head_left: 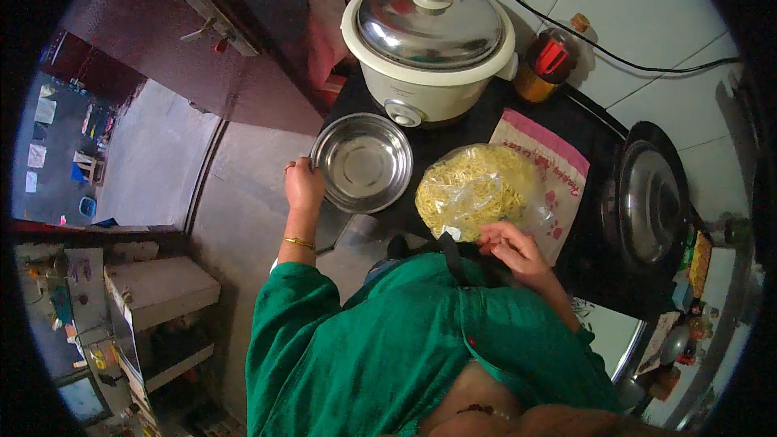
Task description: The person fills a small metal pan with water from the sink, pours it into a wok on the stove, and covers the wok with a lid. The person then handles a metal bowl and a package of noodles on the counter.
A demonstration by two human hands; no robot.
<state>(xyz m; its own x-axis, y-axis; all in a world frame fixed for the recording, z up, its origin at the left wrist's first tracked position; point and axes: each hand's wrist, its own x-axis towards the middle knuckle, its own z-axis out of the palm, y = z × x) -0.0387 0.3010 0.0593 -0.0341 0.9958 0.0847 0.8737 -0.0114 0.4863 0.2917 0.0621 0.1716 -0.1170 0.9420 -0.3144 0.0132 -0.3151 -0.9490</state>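
Note:
At the counter's left edge my left hand (304, 184) is closed on the near-left rim of a shiny steel bowl (361, 163), whose inside shows nothing in it. To the bowl's right lies a clear plastic bag of yellow noodles (473, 190), partly on a printed cloth (558, 158) with a pink border. My right hand (514, 249) is at the bag's near edge, fingers loosely bent and apart, with no thing visibly gripped. Whether its fingertips touch the plastic is hard to make out.
Behind the bowl stands a cream electric cooker (429, 89) with a steel lid. A bottle of dark liquid (550, 61) stands by the tiled wall. At right is a lidded dark pan (647, 202). A dark red door (178, 24) and a low shelf (166, 287) are at left.

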